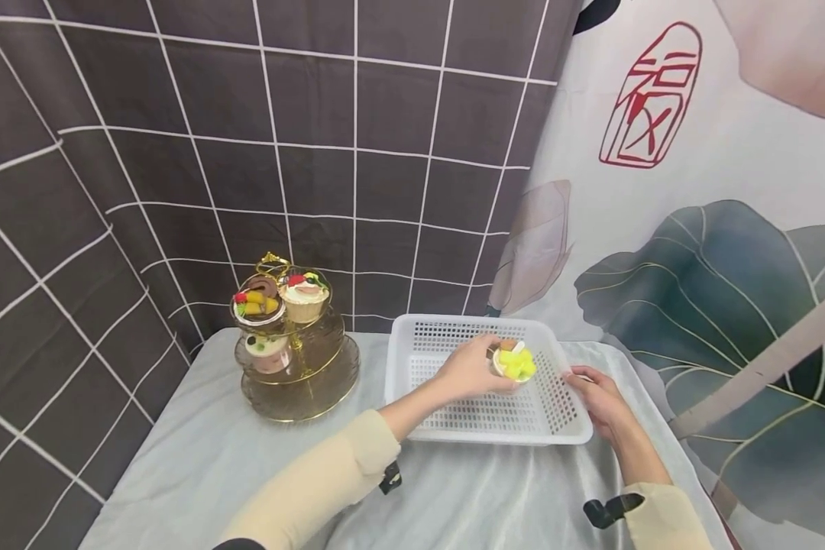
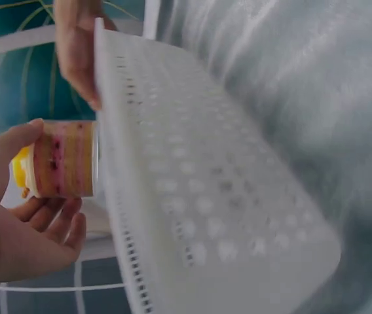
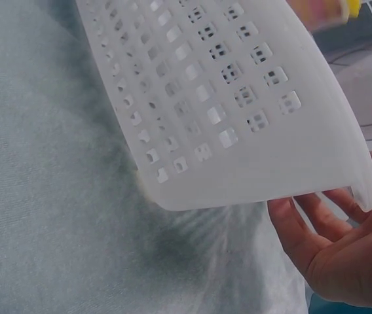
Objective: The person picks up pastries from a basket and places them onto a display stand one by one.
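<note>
My left hand (image 1: 469, 370) pinches a clear cake cup (image 1: 516, 364) topped with yellow fruit pieces, above the white plastic basket (image 1: 488, 438). In the left wrist view the cup's pink and tan layers (image 2: 65, 158) show, the thumb on one side and the curled fingers on the other. At the basket's right end my right hand (image 1: 601, 401) holds the rim. The right wrist view shows those fingers (image 3: 297, 239) bent against the outside of the basket's end wall, under the lip. The basket has rows of square holes.
To the left stands a tiered amber glass stand (image 1: 299, 393) with a gold handle. On its upper levels sit a chocolate-and-fruit cup (image 1: 257, 305), a cream-topped cupcake (image 1: 304, 298) and a pink cup (image 1: 268, 355). A pale cloth (image 1: 302, 473) covers the table, with hanging fabric (image 1: 385, 176) behind.
</note>
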Demonstrator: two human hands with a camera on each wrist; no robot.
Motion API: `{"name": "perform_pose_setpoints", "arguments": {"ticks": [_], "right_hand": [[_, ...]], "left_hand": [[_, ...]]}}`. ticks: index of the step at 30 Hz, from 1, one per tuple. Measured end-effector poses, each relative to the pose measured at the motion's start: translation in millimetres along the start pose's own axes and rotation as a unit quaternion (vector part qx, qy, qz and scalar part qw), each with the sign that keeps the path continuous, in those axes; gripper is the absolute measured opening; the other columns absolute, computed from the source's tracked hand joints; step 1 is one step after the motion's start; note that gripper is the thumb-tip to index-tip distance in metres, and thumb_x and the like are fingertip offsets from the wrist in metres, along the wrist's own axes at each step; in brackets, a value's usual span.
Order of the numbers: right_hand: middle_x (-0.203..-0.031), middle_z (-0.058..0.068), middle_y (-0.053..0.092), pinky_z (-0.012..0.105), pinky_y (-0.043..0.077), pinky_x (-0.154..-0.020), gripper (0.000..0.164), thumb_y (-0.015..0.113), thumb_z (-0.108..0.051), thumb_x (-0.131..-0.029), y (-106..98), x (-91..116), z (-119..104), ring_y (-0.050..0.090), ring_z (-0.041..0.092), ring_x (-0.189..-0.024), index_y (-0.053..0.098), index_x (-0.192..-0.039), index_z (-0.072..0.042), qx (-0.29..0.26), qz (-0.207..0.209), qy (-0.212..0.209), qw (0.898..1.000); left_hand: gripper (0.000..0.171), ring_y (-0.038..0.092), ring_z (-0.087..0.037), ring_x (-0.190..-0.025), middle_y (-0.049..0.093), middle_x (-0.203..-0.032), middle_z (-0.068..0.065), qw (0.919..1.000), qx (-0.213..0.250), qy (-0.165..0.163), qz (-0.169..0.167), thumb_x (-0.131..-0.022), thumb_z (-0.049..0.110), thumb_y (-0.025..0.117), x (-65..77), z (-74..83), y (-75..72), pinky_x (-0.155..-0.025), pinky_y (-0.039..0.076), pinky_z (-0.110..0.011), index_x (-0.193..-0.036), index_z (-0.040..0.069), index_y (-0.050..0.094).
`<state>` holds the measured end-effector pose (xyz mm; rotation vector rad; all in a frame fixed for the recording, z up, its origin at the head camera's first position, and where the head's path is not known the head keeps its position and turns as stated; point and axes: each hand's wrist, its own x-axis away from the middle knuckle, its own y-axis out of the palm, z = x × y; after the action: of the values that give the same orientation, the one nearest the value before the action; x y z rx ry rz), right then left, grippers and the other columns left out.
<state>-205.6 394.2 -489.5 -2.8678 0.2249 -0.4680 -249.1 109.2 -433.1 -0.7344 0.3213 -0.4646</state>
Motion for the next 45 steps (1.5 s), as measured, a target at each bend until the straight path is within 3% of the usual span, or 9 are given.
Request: {"name": "perform_pose_setpoints", "arguments": {"ticks": [4, 14, 23, 29, 33, 39, 45], "right_hand": [[-0.111, 0.002, 0.071, 0.033, 0.063, -0.077, 0.050, 0.056, -0.031, -0.111, 0.3, 0.9, 1.3, 0.072, 0.012, -0.094, 0.043, -0.147, 0.002, -0.004, 0.003, -0.012, 1.000], [-0.114, 0.005, 0.070, 0.033, 0.063, -0.078, 0.046, 0.054, -0.028, -0.112, -0.1, -0.9, 2.0, 0.072, 0.013, -0.095, 0.045, -0.145, 0.003, -0.003, -0.005, -0.022, 1.000], [-0.118, 0.009, 0.069, 0.032, 0.063, -0.078, 0.046, 0.054, -0.029, -0.112, 1.4, -0.3, 0.4, 0.072, 0.013, -0.095, 0.045, -0.145, 0.003, 0.003, 0.000, -0.022, 1.000], [-0.117, 0.009, 0.070, 0.032, 0.063, -0.077, 0.046, 0.054, -0.027, -0.112, 1.3, -0.9, 1.6, 0.072, 0.012, -0.093, 0.046, -0.145, 0.004, 0.000, -0.001, -0.023, 1.000], [-0.117, 0.009, 0.070, 0.032, 0.063, -0.078, 0.046, 0.053, -0.028, -0.112, 0.7, -1.8, 1.4, 0.072, 0.013, -0.094, 0.045, -0.145, 0.004, 0.001, -0.003, -0.020, 1.000], [-0.115, 0.007, 0.070, 0.032, 0.062, -0.077, 0.046, 0.054, -0.028, -0.112, 1.8, -1.7, -0.1, 0.072, 0.013, -0.094, 0.046, -0.144, 0.003, 0.003, 0.002, -0.015, 1.000], [-0.112, 0.003, 0.071, 0.031, 0.062, -0.076, 0.047, 0.055, -0.030, -0.112, 2.8, -1.3, 1.2, 0.072, 0.012, -0.093, 0.046, -0.145, 0.002, 0.000, 0.007, -0.012, 1.000]], "left_hand": [[0.085, 0.062, -0.016, -0.122, 0.066, -0.134, -0.001, 0.9996, 0.009, 0.027, 0.002, -0.079, 0.046, 0.093, 22.7, 2.3, -26.1, -0.105, 0.052, -0.036, -0.148, 0.011, 0.056], [0.082, 0.062, -0.017, -0.119, 0.065, -0.133, 0.002, 0.9965, 0.056, 0.041, 0.046, -0.077, 0.044, 0.094, 88.6, -13.3, -74.0, -0.100, 0.054, -0.039, -0.145, 0.015, 0.058], [0.081, 0.063, -0.021, -0.118, 0.065, -0.136, 0.001, 0.9931, 0.051, 0.023, 0.104, -0.078, 0.043, 0.094, 123.3, -31.8, -100.8, -0.099, 0.055, -0.044, -0.145, 0.016, 0.058], [0.079, 0.065, -0.019, -0.114, 0.066, -0.134, 0.003, 0.9872, 0.058, -0.002, 0.148, -0.074, 0.038, 0.098, 138.6, -46.2, -106.0, -0.097, 0.055, -0.042, -0.141, 0.016, 0.062], [0.076, 0.064, -0.021, -0.117, 0.067, -0.131, 0.001, 0.9776, 0.066, -0.026, 0.198, -0.074, 0.033, 0.098, 143.9, -59.3, -104.1, -0.100, 0.055, -0.044, -0.139, 0.015, 0.063], [0.081, 0.060, -0.032, -0.130, 0.065, -0.135, -0.010, 0.9524, 0.053, -0.086, 0.288, -0.074, 0.036, 0.098, 149.5, -78.8, -102.8, -0.111, 0.047, -0.054, -0.140, 0.007, 0.059], [0.080, 0.058, -0.035, -0.128, 0.064, -0.135, -0.017, 0.9295, 0.063, -0.133, 0.338, -0.076, 0.034, 0.097, 158.7, -87.6, -109.8, -0.110, 0.045, -0.054, -0.139, 0.003, 0.058]]}}
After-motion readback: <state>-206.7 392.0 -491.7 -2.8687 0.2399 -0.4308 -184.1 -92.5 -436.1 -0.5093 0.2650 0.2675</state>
